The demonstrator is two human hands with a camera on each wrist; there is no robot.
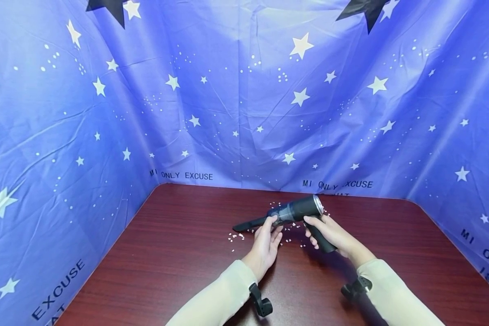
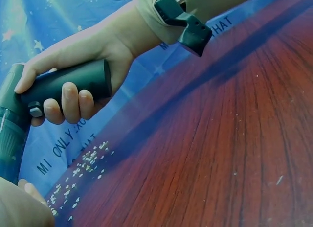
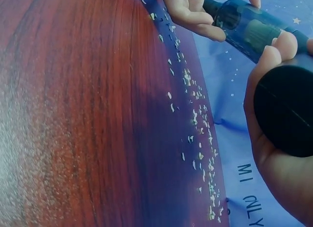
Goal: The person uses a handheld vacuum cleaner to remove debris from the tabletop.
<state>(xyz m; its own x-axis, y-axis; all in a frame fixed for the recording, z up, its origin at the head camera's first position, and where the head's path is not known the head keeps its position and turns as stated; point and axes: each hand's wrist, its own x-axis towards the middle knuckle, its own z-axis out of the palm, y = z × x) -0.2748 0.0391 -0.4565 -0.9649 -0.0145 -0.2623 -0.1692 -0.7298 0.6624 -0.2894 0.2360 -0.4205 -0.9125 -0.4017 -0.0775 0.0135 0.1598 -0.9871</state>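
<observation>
A black handheld vacuum (image 1: 305, 208) with a clear dust cup and a long narrow nozzle (image 1: 250, 223) is held tilted over the table, its nozzle tip low at the left. My right hand (image 1: 337, 234) grips its handle, fingers wrapped round it, as the left wrist view shows with the handle (image 2: 68, 82). My left hand (image 1: 262, 249) holds the front of the body between thumb and fingers, near the dust cup (image 3: 249, 29). White crumbs (image 1: 236, 237) lie scattered around the nozzle tip and under the vacuum.
The dark red wood-grain table (image 1: 167, 258) is enclosed at the back and both sides by blue star-printed cloth (image 1: 236, 113). A black wrist mount (image 1: 261, 302) sits on the left sleeve, another mount (image 1: 355, 288) on the right.
</observation>
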